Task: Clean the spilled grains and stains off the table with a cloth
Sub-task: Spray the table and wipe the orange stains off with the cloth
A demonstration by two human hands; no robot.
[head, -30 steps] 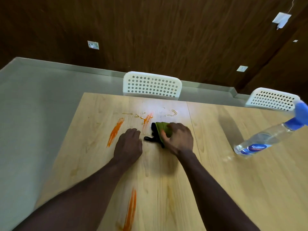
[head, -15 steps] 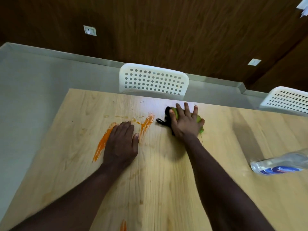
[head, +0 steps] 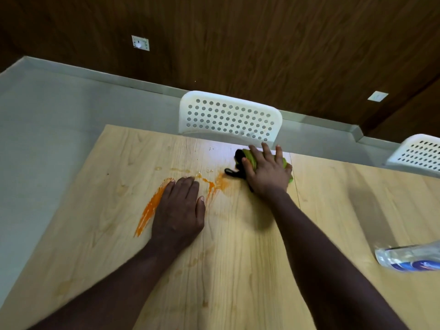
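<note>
Right hand pressing flat on green cloth, left hand spread on table (beside orange stain)

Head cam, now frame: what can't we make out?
All head view:
- Cloth: mostly under the right hand, so its extent is hidden.
- Orange stain: any part beneath the left hand is hidden.
- Plastic bottle: cut off by the right frame edge and blurred; label unreadable.
- Grains on the table: too small to tell from droplets.
</note>
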